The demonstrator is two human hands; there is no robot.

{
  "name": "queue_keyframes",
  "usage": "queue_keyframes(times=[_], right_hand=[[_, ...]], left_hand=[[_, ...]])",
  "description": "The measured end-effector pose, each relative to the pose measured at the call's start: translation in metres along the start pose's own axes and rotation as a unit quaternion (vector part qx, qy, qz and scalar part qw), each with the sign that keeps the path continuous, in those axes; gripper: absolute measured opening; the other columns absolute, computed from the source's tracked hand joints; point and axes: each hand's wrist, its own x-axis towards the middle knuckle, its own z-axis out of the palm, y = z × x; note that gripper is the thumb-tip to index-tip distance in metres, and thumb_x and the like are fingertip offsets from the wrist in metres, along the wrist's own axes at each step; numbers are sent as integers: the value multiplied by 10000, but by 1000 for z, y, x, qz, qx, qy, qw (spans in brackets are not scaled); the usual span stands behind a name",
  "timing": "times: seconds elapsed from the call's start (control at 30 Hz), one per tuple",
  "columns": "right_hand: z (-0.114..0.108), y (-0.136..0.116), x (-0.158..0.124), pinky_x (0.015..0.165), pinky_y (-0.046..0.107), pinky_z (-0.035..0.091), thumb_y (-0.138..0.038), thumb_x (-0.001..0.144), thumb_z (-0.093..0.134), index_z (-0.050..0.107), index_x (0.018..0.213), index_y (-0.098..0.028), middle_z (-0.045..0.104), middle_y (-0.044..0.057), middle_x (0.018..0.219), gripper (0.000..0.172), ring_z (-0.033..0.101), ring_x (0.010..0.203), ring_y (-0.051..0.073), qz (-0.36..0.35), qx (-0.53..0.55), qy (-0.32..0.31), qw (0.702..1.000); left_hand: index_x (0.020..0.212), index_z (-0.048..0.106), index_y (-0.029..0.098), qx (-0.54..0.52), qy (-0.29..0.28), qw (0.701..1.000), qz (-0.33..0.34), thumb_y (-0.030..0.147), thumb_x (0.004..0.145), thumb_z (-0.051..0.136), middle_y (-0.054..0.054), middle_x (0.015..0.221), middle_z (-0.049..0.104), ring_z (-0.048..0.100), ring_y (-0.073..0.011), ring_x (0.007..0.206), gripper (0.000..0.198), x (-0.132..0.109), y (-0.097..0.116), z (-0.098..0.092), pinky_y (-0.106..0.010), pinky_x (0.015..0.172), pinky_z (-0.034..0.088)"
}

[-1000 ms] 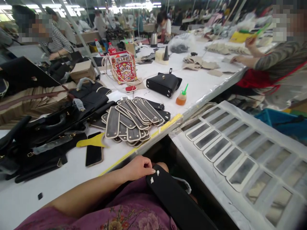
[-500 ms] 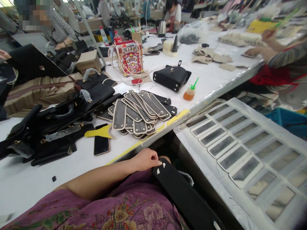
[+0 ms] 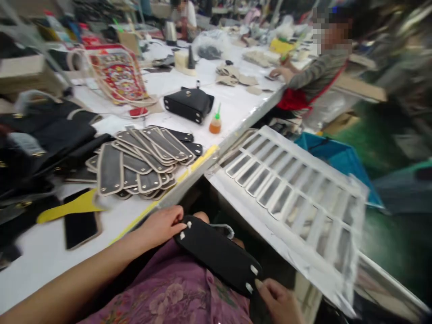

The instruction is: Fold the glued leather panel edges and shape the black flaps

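Observation:
A black handbag (image 3: 219, 258) lies across my lap with its long flat base turned up. Small white patches (image 3: 254, 270) sit near the corners at both ends of the base. My left hand (image 3: 167, 225) is closed on the far left end, its thumb beside two patches. At the near right end, my right hand (image 3: 280, 301) pinches the edge close to a patch. A plastic-wrapped handle (image 3: 222, 228) sticks out behind the bag. On the table to the left is a pile of grey bag base panels (image 3: 135, 164) with pale edges and metal studs.
A white slotted rack (image 3: 243, 211) with several pale-edged panels stands at my right, before a blue crate (image 3: 337, 153). The table holds a phone (image 3: 81, 229), a yellow tool (image 3: 69, 207), a glue bottle (image 3: 215, 123) and another black bag (image 3: 187, 103). A co-worker (image 3: 313, 72) sits beyond.
My view has swung right, so the table things appear further left. My right hand has come into view at the bag's near end. The left hand keeps its hold.

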Motion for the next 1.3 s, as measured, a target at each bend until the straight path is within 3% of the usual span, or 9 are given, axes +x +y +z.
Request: queue_keyframes(times=[0.07, 0.17, 0.23, 0.3, 0.37, 0.5, 0.73, 0.93, 1.3], right_hand=[[0, -2, -2, 487, 238, 297, -492, 789, 404, 441, 533, -169, 385, -14, 514, 414, 368, 521, 116, 8, 14, -1, 1000], [-3, -2, -3, 488, 228, 263, -435, 803, 439, 458, 562, -152, 393, -21, 542, 372, 352, 540, 102, 10, 47, 13, 999], [-5, -1, -5, 488, 225, 256, -415, 810, 453, 468, 567, -147, 411, -21, 545, 362, 360, 544, 99, 14, 60, 22, 998], [-6, 0, -8, 485, 226, 252, -395, 813, 462, 477, 561, -145, 431, -20, 536, 356, 373, 538, 98, 12, 64, 25, 998], [-8, 1, -10, 484, 226, 253, -376, 814, 470, 484, 556, -145, 449, -19, 532, 347, 388, 534, 98, 3, 64, 25, 998], [-10, 8, -11, 493, 226, 260, -353, 823, 475, 491, 556, -148, 463, -23, 532, 337, 404, 535, 95, -22, 76, 22, 997], [-9, 19, -13, 474, 237, 225, -369, 838, 469, 467, 532, -154, 400, -32, 506, 374, 361, 495, 85, -45, 80, 29, 995], [-7, 23, -17, 482, 236, 245, -362, 828, 492, 529, 559, -152, 486, -14, 545, 343, 415, 513, 94, -59, 87, 39, 994], [0, 26, -18, 480, 233, 243, -348, 813, 496, 535, 564, -149, 467, -23, 525, 321, 398, 507, 89, -57, 109, 54, 991]], left_hand=[[931, 530, 169, 61, 35, 997, 42, 318, 772, 547, -53, 898, 578, 536, -217, 847, 219, 4, 5, 1, -321, 752, 405], [1185, 455, 182, 94, 66, 974, 195, 210, 788, 491, -101, 1238, 465, 421, -264, 1143, 399, 13, 35, 14, -425, 988, 310], [1310, 338, 199, 67, 20, 952, 297, 241, 800, 502, -101, 1343, 379, 351, -250, 1230, 538, 16, 68, 36, -405, 1042, 283], [1374, 224, 181, 43, -70, 923, 375, 408, 728, 626, -124, 1365, 359, 336, -266, 1248, 795, 19, 98, 64, -406, 1048, 296], [1354, 260, 152, 47, -116, 905, 407, 496, 626, 706, -147, 1320, 410, 377, -291, 1214, 920, 23, 118, 90, -437, 1038, 301], [1290, 343, 124, 73, -111, 903, 408, 466, 581, 732, -152, 1275, 443, 408, -302, 1169, 878, 28, 125, 115, -440, 1028, 295], [1190, 406, 117, 112, -95, 913, 380, 389, 601, 671, -154, 1173, 495, 448, -319, 1101, 701, 21, 143, 116, -438, 967, 322], [1104, 459, 125, 143, -80, 920, 356, 409, 625, 635, -143, 1075, 529, 479, -311, 1016, 584, 13, 156, 122, -416, 914, 334], [1161, 460, 126, 133, -69, 919, 363, 430, 623, 639, -128, 1124, 529, 478, -298, 1000, 643, 11, 154, 118, -416, 920, 331]])
